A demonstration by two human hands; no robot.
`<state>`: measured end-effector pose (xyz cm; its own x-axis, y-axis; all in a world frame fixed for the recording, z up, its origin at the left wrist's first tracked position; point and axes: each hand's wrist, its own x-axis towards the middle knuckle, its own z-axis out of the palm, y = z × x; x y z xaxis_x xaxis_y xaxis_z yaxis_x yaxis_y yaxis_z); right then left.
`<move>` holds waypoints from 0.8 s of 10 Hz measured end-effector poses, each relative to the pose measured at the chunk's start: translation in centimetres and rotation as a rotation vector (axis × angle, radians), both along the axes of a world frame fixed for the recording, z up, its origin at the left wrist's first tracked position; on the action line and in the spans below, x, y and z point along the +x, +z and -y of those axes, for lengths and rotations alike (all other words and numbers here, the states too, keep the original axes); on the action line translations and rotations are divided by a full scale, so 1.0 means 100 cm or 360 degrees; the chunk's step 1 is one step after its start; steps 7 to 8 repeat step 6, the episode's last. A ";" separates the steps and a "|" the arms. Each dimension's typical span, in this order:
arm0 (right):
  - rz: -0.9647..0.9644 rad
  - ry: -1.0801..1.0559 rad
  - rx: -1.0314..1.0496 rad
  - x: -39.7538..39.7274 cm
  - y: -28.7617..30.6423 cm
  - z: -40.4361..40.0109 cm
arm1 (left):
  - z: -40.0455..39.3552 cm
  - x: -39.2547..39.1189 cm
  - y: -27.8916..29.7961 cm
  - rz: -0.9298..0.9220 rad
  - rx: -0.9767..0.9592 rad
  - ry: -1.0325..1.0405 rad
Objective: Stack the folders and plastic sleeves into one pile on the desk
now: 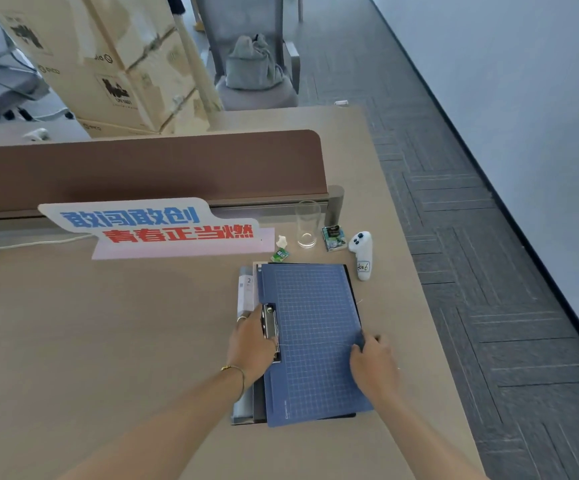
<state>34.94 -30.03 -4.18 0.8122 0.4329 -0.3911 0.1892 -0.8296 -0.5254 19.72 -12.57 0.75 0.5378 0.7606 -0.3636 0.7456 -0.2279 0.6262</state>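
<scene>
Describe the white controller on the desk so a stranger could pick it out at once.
Start at the brown divider panel across the desk, then go to the blue gridded clipboard under both hands. Just beyond its far right corner lies the white controller, alone in having dark buttons and a handwritten label.

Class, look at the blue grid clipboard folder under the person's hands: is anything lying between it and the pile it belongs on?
Nothing visible does. The blue grid clipboard folder already lies on top of the pile, with the left hand at its metal clip and the right hand at its right edge.
</scene>
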 end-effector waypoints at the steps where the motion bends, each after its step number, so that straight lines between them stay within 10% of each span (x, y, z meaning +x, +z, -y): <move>1: -0.0001 0.0026 0.0013 -0.002 -0.003 -0.001 | 0.003 0.004 0.002 0.0001 0.0004 0.0035; 8: 0.0049 0.0108 -0.0110 0.001 -0.007 0.001 | 0.005 0.002 0.026 0.0137 -0.0072 0.0191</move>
